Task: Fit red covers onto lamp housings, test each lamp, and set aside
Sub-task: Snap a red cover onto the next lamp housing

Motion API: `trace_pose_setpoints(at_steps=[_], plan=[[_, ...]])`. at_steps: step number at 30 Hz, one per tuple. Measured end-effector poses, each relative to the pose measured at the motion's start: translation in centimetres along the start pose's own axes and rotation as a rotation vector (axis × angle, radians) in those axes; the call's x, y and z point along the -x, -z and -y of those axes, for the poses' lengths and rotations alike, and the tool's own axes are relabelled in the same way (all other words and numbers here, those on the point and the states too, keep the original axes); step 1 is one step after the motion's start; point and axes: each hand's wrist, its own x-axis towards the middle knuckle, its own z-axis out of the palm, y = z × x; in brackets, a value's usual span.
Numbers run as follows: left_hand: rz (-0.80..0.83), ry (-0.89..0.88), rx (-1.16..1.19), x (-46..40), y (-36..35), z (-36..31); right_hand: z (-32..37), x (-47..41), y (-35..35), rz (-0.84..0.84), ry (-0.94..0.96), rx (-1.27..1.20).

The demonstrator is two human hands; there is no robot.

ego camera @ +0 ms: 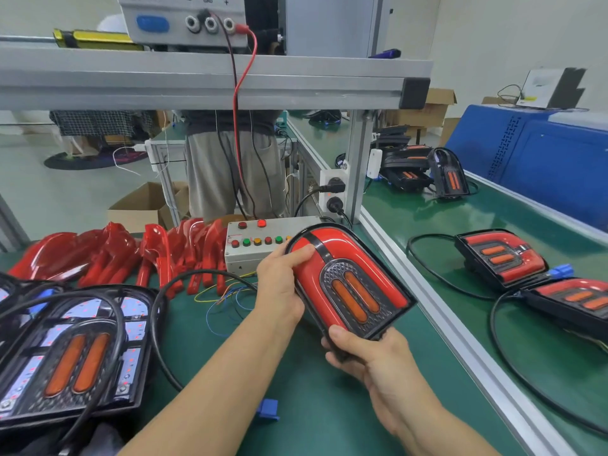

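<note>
lamp [350,284], both hands, green bench [316,406]

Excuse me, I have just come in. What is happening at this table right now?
A person is assembling lamps at a green bench. Both hands hold one lamp that already has its red cover on: the left hand grips its upper left edge with the thumb on the cover, and the right hand holds its lower end. Loose red covers lie in a pile behind, beside a button box. An uncovered housing waits at the left, and finished lamps lie at the right.
</note>
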Motion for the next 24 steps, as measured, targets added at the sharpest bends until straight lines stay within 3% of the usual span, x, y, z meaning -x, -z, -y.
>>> trace_pose_setpoints(at_steps=[7, 12, 15, 17, 24], plan=[[0.04, 0.016, -0.005, 0.5, -0.6, 0.8, -0.3, 0.1, 0.3, -0.037, 0.06, -0.034], [0.085, 0.098, -0.019, 0.5, -1.4, 1.4, 0.6, -0.3, 0.8, -0.037, 0.09, 0.071], [0.165, 0.14, 0.001, 0.0, -1.4, 0.2, 2.0, -0.4, 2.1, -0.063, 0.117, 0.167], [0.27, 0.135, -0.001, -0.3, -1.5, -0.8, 3.4, -1.1, 3.6, -0.083, 0.165, 0.102], [0.693, 0.071, -0.24, 0.8, -4.6, -2.1, 5.5, -2.2, 3.6, 0.408, 0.062, -0.054]])
